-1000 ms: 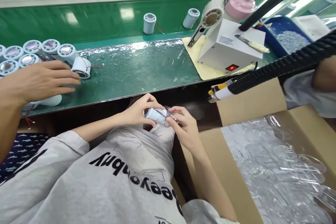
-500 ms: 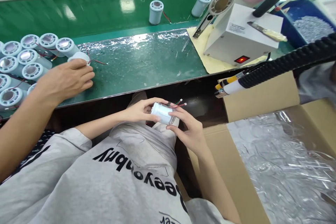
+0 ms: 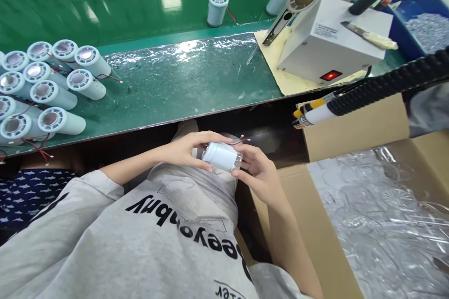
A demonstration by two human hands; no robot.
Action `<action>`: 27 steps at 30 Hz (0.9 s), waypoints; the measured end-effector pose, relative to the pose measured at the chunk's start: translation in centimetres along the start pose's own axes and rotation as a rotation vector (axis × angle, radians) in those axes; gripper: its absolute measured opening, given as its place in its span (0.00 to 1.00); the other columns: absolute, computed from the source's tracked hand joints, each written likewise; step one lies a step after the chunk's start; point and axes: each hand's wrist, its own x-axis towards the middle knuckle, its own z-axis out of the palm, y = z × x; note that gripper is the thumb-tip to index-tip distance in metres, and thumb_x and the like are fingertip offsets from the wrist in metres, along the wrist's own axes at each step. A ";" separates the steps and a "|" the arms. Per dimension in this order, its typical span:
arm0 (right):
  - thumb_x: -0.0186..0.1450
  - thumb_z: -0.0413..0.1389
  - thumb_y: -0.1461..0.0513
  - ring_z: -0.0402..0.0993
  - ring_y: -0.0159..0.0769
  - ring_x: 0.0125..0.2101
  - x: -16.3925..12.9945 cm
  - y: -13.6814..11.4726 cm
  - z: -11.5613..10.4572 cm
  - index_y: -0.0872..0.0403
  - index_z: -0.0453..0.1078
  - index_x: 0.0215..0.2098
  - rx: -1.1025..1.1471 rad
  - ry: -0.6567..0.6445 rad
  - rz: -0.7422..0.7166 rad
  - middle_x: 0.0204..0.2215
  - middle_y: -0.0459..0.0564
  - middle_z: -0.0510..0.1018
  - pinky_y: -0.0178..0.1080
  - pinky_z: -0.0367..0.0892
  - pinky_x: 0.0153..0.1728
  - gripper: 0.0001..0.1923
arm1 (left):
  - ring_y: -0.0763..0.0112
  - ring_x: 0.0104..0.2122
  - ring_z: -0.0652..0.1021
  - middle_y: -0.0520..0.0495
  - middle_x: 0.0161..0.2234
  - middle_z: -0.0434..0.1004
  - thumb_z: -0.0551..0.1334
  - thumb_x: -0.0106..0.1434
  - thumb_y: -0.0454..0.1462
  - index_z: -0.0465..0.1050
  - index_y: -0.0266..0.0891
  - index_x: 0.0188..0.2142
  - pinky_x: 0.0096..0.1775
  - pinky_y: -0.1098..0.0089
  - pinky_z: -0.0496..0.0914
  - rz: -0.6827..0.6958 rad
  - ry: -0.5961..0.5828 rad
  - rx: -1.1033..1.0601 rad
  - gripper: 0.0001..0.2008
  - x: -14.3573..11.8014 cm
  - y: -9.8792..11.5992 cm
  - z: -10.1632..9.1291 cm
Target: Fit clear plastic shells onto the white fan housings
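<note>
Above my lap I hold a pale blue cylinder (image 3: 220, 156) lying on its side. My left hand (image 3: 187, 148) is closed around its left end, thumb below and fingers over the top. My right hand (image 3: 257, 170) grips the right end, where a clear plastic part (image 3: 237, 161) shows between thumb and fingers. Thin red and dark wires (image 3: 242, 140) with small white plugs stick out above the right hand. The cylinder's end faces are mostly covered by my fingers.
Several like cylinders (image 3: 58, 121) with wires stand grouped at the bench's left; another (image 3: 217, 9) stands farther back. A white machine (image 3: 336, 42) with a lit red switch sits right. A black corrugated hose (image 3: 389, 79) crosses above a carton (image 3: 329, 224) of clear plastic parts.
The co-worker's hand at the left has let go of a cylinder beside the group and left the view. My hands have shifted slightly on the held cylinder, and the view has moved slightly.
</note>
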 end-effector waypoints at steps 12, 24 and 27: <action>0.59 0.69 0.45 0.79 0.38 0.35 0.4 -0.5 0.6 0.48 0.72 0.47 0.184 0.024 0.221 0.36 0.48 0.80 0.39 0.79 0.34 0.26 | 0.52 0.63 0.74 0.37 0.62 0.74 0.74 0.59 0.43 0.73 0.45 0.63 0.63 0.55 0.68 0.048 0.000 0.069 0.33 -0.1 0.0 -0.1; 0.53 0.64 0.31 0.76 0.34 0.17 0.9 -0.4 1.7 0.52 0.67 0.39 0.356 0.016 0.461 0.22 0.45 0.79 0.33 0.72 0.16 0.37 | 0.52 0.64 0.72 0.37 0.64 0.72 0.74 0.60 0.42 0.72 0.47 0.64 0.63 0.55 0.69 0.094 -0.002 0.069 0.33 -0.2 -0.3 0.1; 0.52 0.61 0.28 0.73 0.34 0.15 1.1 -0.5 2.0 0.54 0.69 0.36 0.388 -0.026 0.496 0.18 0.47 0.77 0.32 0.69 0.14 0.39 | 0.53 0.66 0.71 0.37 0.65 0.71 0.73 0.61 0.40 0.71 0.48 0.64 0.62 0.56 0.70 0.139 0.003 0.062 0.32 -0.2 -0.4 0.2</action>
